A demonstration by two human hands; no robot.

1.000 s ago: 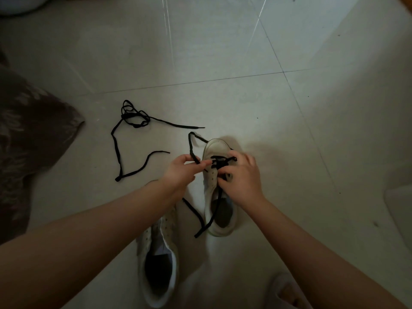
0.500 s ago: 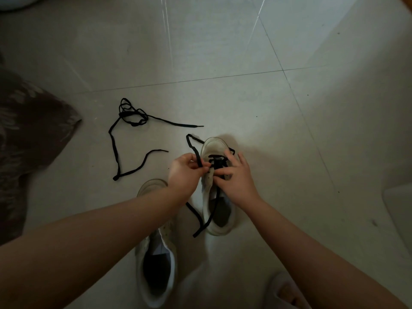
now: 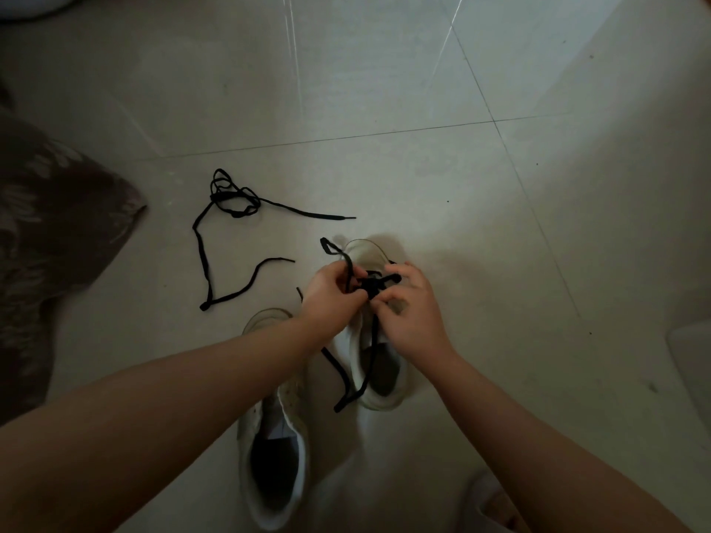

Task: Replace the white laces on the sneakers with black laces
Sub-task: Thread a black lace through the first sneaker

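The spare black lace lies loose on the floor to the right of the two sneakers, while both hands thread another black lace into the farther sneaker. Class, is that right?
Not quite. The head view shows the spare black lace to the left of the sneakers, not the right. The rest holds: the left hand and right hand work another black lace into the farther sneaker.

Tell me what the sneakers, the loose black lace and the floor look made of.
Sneakers: off-white, smooth uppers, probably leather or synthetic; too dim to tell.
Loose black lace: flat, matte, limp woven textile.
Floor: glossy pale tile, with straight grout lines and light streaks.
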